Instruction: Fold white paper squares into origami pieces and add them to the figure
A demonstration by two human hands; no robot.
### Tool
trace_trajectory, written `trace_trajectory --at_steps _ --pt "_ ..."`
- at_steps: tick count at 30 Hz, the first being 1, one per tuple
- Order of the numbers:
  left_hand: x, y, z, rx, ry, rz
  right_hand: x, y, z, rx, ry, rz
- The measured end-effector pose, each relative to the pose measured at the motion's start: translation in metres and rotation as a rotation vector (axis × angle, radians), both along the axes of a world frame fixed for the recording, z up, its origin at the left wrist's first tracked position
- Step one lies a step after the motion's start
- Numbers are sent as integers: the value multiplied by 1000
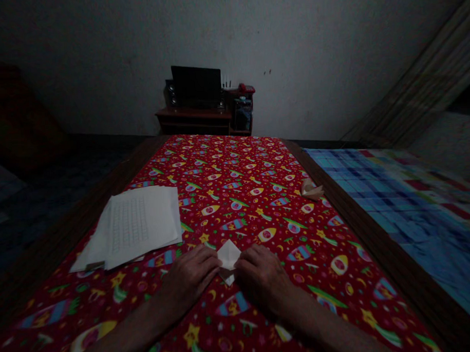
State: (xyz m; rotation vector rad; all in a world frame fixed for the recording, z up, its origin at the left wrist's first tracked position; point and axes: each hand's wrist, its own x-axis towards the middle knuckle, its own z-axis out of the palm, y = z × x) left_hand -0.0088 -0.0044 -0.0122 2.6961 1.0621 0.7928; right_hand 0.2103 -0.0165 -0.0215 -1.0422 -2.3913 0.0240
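A small piece of folded white paper (pixel 229 254), roughly diamond-shaped with creases across it, lies low over the red patterned cloth (pixel 236 207). My left hand (pixel 194 270) pinches its left corner, fingers pressed together. On the opposite corner, my right hand (pixel 261 270) grips the paper the same way. The thumbs are mostly hidden from this angle. Both forearms rest along the near part of the cloth.
Left of my hands lies a stack of white sheets (pixel 144 225), the top one printed with a grid. A folded brown paper piece (pixel 311 190) sits near the right edge. Beyond stands a desk with a dark monitor (pixel 196 86). A blue plaid bedspread (pixel 359 192) is at right.
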Motion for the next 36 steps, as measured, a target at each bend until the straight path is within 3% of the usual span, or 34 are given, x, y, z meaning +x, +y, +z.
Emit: trace_trajectory --at_steps 8,19,27,36 --pt "6 -2 1 -112 -30 67 3 -1 3 -19 32 -47" --pt "8 3 6 -297 -84 182 6 -2 13 -283 138 -135" --pt "4 6 3 -288 -44 216 2 8 10 -187 -73 -263" --pt "7 1 6 -197 87 323 1 13 11 -136 -197 -230"
